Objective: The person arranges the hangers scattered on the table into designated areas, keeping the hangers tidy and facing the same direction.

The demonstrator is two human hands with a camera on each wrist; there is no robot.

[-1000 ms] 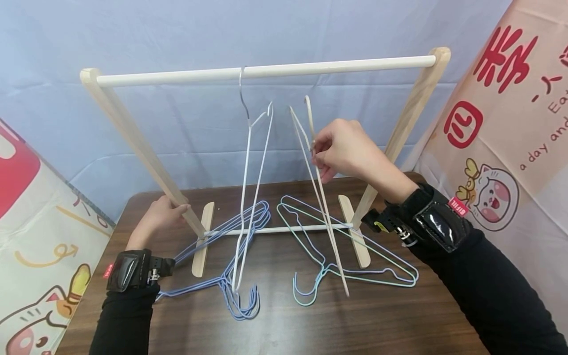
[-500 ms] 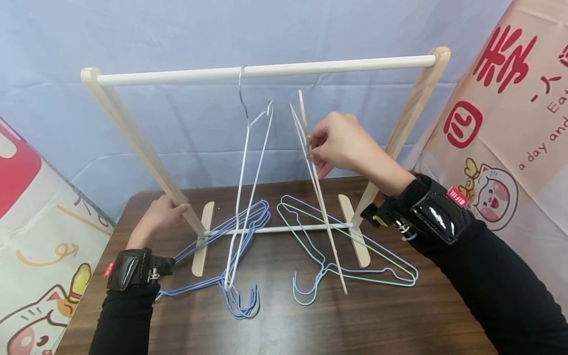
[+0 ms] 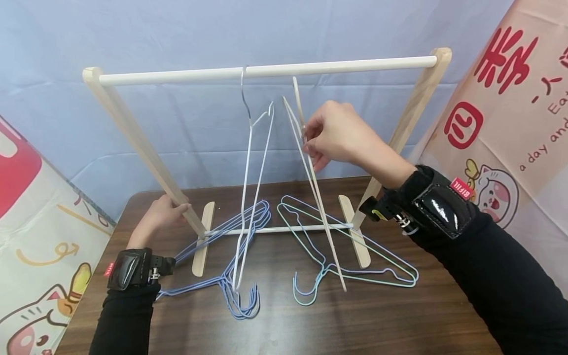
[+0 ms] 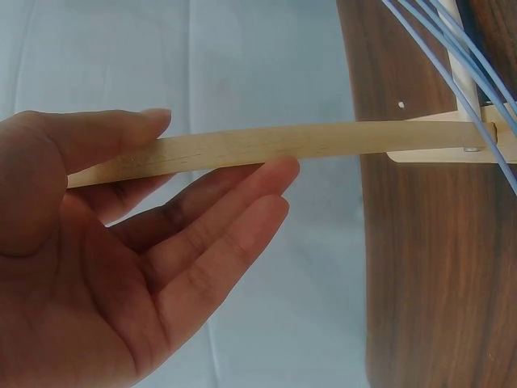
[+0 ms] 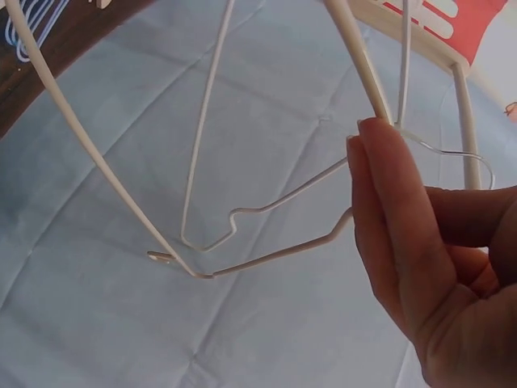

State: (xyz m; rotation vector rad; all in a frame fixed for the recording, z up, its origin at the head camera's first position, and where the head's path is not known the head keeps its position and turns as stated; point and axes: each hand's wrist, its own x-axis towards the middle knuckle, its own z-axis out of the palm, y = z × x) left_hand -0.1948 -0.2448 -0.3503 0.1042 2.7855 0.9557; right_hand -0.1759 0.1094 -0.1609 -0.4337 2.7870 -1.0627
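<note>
In the head view, my right hand (image 3: 335, 130) pinches a beige wire hanger (image 5: 275, 255) near its neck. The hook of this hanger rises just under the white top rail (image 3: 177, 77) of a wooden clothes rack, and its long body tilts down toward the table. To its left, a white hanger (image 3: 244, 197) hangs on the rail by a metal hook. My left hand (image 3: 159, 219) holds the rack's left post (image 4: 323, 140) low down, thumb on one side and fingers on the other, as the left wrist view shows. Right fingertips hide part of the beige hanger's neck.
Several blue hangers (image 3: 222, 280) lie in a stack on the brown table (image 3: 390, 320) at left. A green and a purple hanger (image 3: 326, 269) overlap at right, across the rack's lower bar (image 3: 284, 230). Pale blue cloth (image 3: 284, 29) hangs behind.
My right hand has moved up and a little left, bringing the beige hanger's hook closer to the rail. The white hanger swings slightly. My left hand stays on the post.
</note>
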